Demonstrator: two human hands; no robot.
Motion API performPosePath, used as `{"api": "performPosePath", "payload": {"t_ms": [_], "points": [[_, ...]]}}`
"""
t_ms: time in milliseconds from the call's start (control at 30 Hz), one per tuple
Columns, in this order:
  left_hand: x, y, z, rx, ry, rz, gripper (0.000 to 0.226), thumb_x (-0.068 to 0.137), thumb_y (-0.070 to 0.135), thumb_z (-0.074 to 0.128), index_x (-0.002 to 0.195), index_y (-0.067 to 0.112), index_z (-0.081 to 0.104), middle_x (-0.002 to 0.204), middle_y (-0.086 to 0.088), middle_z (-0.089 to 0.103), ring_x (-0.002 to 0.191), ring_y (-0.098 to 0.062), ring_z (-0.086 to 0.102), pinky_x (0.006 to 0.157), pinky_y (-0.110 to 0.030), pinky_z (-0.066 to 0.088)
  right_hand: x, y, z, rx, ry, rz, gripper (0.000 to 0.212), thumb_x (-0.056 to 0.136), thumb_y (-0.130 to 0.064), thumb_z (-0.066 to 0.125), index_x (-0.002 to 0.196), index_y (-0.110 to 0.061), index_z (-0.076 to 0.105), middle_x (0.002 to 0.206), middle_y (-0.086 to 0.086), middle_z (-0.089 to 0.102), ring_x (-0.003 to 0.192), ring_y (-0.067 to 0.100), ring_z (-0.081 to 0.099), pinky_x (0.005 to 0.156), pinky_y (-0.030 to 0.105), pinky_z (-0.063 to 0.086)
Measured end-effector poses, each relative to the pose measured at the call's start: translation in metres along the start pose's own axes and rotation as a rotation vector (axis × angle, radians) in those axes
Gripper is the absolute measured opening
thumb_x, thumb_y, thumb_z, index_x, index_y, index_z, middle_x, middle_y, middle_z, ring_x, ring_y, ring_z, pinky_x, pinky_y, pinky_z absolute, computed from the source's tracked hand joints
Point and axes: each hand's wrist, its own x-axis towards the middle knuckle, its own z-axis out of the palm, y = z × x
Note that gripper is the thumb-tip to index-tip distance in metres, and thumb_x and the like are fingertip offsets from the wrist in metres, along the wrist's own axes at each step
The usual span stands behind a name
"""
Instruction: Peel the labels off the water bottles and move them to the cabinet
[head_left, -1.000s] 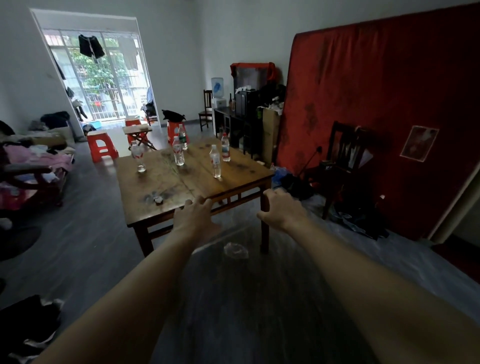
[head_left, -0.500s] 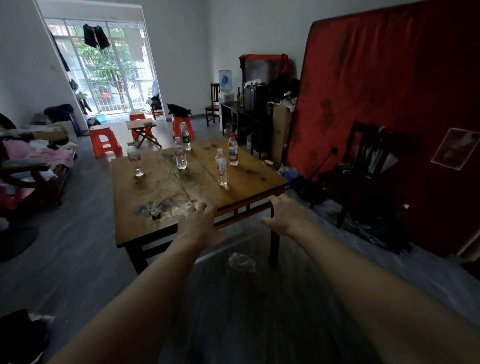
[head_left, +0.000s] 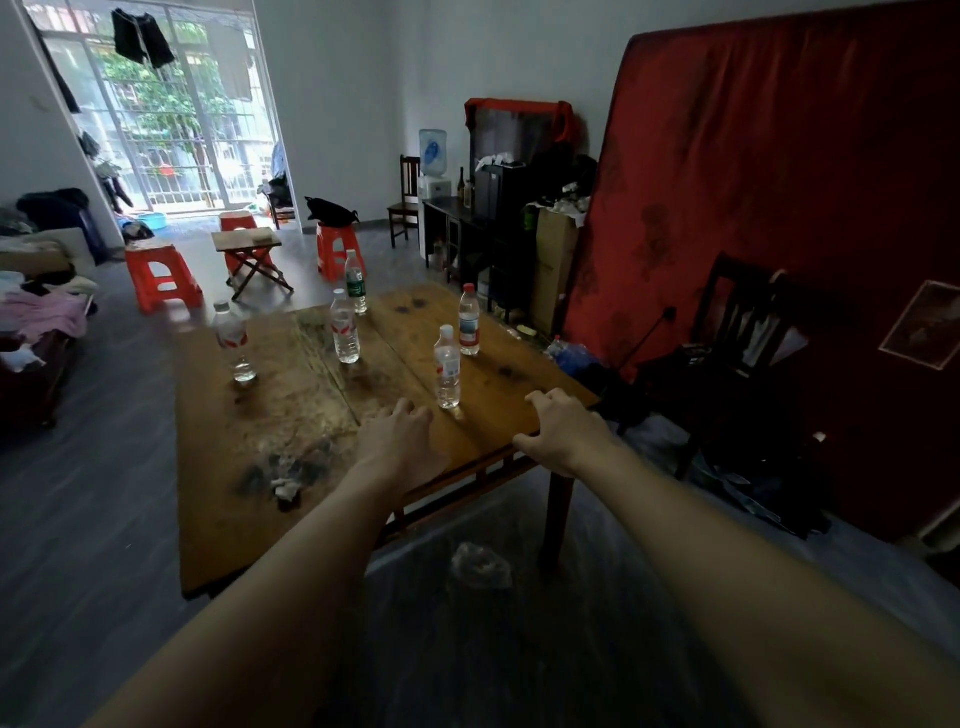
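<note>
5 water bottles were observed standing upright on the wooden table (head_left: 270, 457), all with labels in place. The nearest bottle (head_left: 448, 368) stood at the centre of the frame, just beyond and between the 2 hands. The left hand (head_left: 400, 441) was extended over the tabletop just left of and below that bottle, fingers loosely curled, nothing held. The right hand (head_left: 563, 431) was positioned over the table's near right edge, fingers likewise relaxed, nothing grasped. No contact with any bottle was noted.

The red-capped bottle (head_left: 469, 321) stood close behind the nearest one. The remaining 3 bottles (head_left: 345, 328) (head_left: 356, 283) (head_left: 234, 343) were placed further up and left in the frame.

Risk assessment: the tall, narrow bottles were judged liable to be tipped by a careless reach, and the bottle behind could be knocked over in turn. A label torn 1-handed would likely leave residue; bracing by the other hand was judged necessary. A dark cabinet (head_left: 467, 234) was noted at upper centre, well apart from the table.
</note>
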Motion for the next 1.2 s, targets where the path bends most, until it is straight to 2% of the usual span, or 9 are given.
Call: {"api": "performPosePath", "payload": {"t_ms": [67, 200, 367, 500, 700, 800, 867, 933, 1200], "points": [[0.015, -0.005, 0.003, -0.006, -0.014, 0.011, 0.062, 0.088, 0.06, 0.059, 0.139, 0.025, 0.055, 0.144, -0.004, 0.051, 0.132, -0.029, 0.051, 0.103, -0.048, 0.046, 0.016, -0.001, 0.001, 0.005, -0.019, 0.021, 0.072, 0.087, -0.055, 0.06, 0.149, -0.026, 0.037, 0.148, 0.005, 0.042, 0.136, 0.028, 0.041, 0.104, 0.049, 0.04], [0.049, -0.02, 0.005, -0.041, -0.042, -0.013, 0.06, 0.088, 0.056, 0.062, 0.139, 0.025, 0.055, 0.143, -0.004, 0.05, 0.127, -0.03, 0.054, 0.093, -0.046, 0.051, 0.05, -0.002, 0.0, 0.018, -0.015, 0.032, 0.071, 0.088, -0.054, 0.06, 0.149, -0.026, 0.037, 0.149, 0.004, 0.041, 0.136, 0.027, 0.042, 0.105, 0.049, 0.04], [0.095, -0.027, 0.01, -0.01, -0.074, -0.02, 0.062, 0.087, 0.057, 0.062, 0.14, 0.026, 0.054, 0.144, -0.003, 0.048, 0.131, -0.029, 0.049, 0.097, -0.047, 0.051, 0.097, 0.001, 0.005, 0.043, -0.025, 0.03, 0.07, 0.089, -0.053, 0.061, 0.15, -0.026, 0.037, 0.148, 0.004, 0.042, 0.136, 0.027, 0.043, 0.106, 0.048, 0.043], [0.137, -0.03, 0.014, 0.014, -0.091, -0.039, 0.059, 0.089, 0.059, 0.061, 0.138, 0.026, 0.054, 0.144, -0.003, 0.047, 0.13, -0.029, 0.048, 0.095, -0.046, 0.051, 0.143, 0.008, 0.006, 0.066, -0.033, 0.011, 0.069, 0.089, -0.052, 0.062, 0.149, -0.027, 0.038, 0.148, 0.004, 0.043, 0.135, 0.026, 0.043, 0.105, 0.047, 0.043], [0.212, -0.028, 0.003, 0.091, -0.121, -0.065, 0.061, 0.09, 0.06, 0.056, 0.14, 0.026, 0.055, 0.155, -0.004, 0.04, 0.14, -0.031, 0.042, 0.102, -0.05, 0.049, 0.22, 0.032, -0.002, 0.131, 0.003, 0.012, 0.068, 0.087, -0.051, 0.065, 0.146, -0.026, 0.042, 0.146, 0.005, 0.045, 0.133, 0.026, 0.045, 0.104, 0.049, 0.045], [0.251, -0.026, -0.004, 0.079, -0.113, -0.095, 0.059, 0.087, 0.062, 0.058, 0.133, 0.025, 0.06, 0.146, -0.003, 0.047, 0.131, -0.028, 0.052, 0.093, -0.045, 0.052, 0.258, 0.042, 0.0, 0.16, -0.009, 0.002, 0.068, 0.087, -0.05, 0.066, 0.146, -0.025, 0.043, 0.145, 0.006, 0.046, 0.132, 0.026, 0.047, 0.104, 0.049, 0.047], [0.272, -0.022, -0.003, 0.089, -0.121, -0.105, 0.063, 0.084, 0.07, 0.058, 0.129, 0.026, 0.061, 0.143, -0.001, 0.05, 0.125, -0.025, 0.056, 0.082, -0.038, 0.047, 0.282, 0.046, 0.003, 0.16, -0.021, -0.01, 0.068, 0.087, -0.05, 0.066, 0.146, -0.025, 0.043, 0.146, 0.007, 0.046, 0.132, 0.026, 0.048, 0.104, 0.048, 0.047], [0.29, -0.018, 0.004, 0.109, -0.129, -0.109, 0.063, 0.083, 0.071, 0.057, 0.126, 0.027, 0.064, 0.141, -0.001, 0.052, 0.123, -0.024, 0.057, 0.078, -0.037, 0.042, 0.303, 0.049, 0.008, 0.158, -0.026, -0.021, 0.067, 0.088, -0.049, 0.066, 0.146, -0.025, 0.043, 0.147, 0.007, 0.046, 0.132, 0.026, 0.048, 0.104, 0.048, 0.047], [0.344, -0.04, 0.026, 0.119, -0.196, -0.172, 0.066, 0.082, 0.07, 0.06, 0.131, 0.025, 0.062, 0.144, -0.001, 0.052, 0.129, -0.026, 0.053, 0.093, -0.044, 0.051, 0.371, 0.047, 0.029, 0.166, -0.099, -0.035, 0.071, 0.087, -0.05, 0.065, 0.149, -0.025, 0.04, 0.147, 0.006, 0.045, 0.133, 0.027, 0.047, 0.106, 0.049, 0.046]]}}
